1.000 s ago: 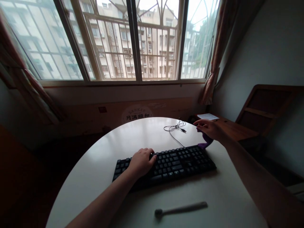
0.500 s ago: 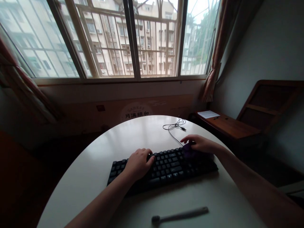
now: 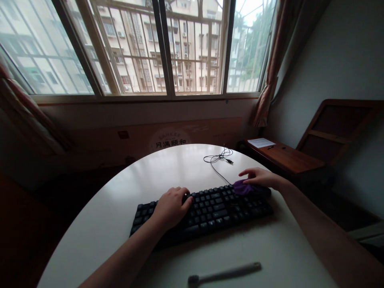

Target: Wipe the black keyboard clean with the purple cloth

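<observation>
A black keyboard [image 3: 216,210] lies across the round white table [image 3: 168,168]. My left hand [image 3: 171,206] rests flat on the keyboard's left half, pressing it down. Over the far right corner of the keyboard, my right hand [image 3: 261,178] presses a purple cloth [image 3: 243,187] onto the keys. The keyboard's thin black cable [image 3: 217,160] runs away from it and coils on the table behind.
A grey brush [image 3: 225,275] with a dark head lies on the table's near edge. A wooden side table [image 3: 288,158] with a sheet of paper [image 3: 260,143] stands at the right, beside a wooden frame. A barred window fills the back wall.
My right hand brought the purple cloth from beyond the keyboard's right corner down onto its keys and now wipes along the far right edge. My left hand stayed on the keyboard.
</observation>
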Tool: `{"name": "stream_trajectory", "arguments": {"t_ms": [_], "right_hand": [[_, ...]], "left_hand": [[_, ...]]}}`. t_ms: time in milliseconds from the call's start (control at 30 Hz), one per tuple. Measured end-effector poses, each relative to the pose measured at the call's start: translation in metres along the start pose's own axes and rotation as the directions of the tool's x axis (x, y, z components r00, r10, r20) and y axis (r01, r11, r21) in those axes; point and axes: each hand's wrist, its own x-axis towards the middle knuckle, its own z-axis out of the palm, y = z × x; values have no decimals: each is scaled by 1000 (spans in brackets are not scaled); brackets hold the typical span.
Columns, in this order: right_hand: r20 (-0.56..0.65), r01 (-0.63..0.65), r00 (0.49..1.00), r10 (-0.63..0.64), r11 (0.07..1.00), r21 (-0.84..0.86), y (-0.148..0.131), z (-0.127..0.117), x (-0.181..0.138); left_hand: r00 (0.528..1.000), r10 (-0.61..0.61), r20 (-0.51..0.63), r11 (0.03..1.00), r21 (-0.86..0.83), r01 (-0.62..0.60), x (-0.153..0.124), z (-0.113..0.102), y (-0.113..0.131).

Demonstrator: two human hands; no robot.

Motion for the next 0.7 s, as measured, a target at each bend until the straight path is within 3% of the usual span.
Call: {"name": "stream_trajectory", "arguments": {"t_ms": [167, 300, 533, 700], "right_hand": [[134, -115, 987, 84, 962, 249, 7, -7, -2], [181, -138, 980, 85, 943, 303, 15, -12, -2], [219, -199, 962, 164, 969, 149, 4, -12, 9], [239, -174, 950, 199, 977, -123, -19, -2, 26]], "left_hand": [[1000, 1, -2, 1000, 3, -1, -1, -1, 1], [1000, 2, -7, 1000, 6, -2, -1, 0, 1], [1000, 10, -22, 1000, 3, -10, 0, 3, -1], [999, 23, -39, 1000, 3, -23, 0, 5, -2]]}}
